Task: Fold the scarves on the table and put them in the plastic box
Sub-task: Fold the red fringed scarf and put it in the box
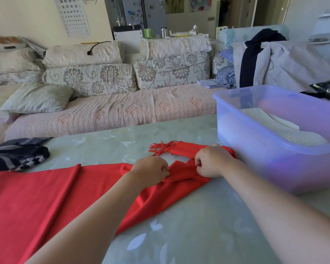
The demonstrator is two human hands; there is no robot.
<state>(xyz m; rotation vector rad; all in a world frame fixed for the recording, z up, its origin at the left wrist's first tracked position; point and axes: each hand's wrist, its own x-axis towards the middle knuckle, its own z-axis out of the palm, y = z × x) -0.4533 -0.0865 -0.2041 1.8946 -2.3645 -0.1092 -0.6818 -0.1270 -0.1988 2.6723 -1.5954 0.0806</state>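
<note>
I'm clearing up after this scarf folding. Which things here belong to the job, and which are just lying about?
Job: red scarf, pinched by left hand and right hand; dark checked scarf; plastic box holding a folded cream scarf.
Lying about: sofa pillow; floral cushions; clothes heap; eye chart.

The red fringed scarf (pixel 46 197) lies spread flat, bunched at its right end. A dark checked scarf (pixel 17 155) sits crumpled far left; a cream knit scarf (pixel 271 124) lies folded in the plastic box (pixel 246 149)

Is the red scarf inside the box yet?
No, the red scarf lies on the table outside the box, gripped by the left hand and right hand.
</note>
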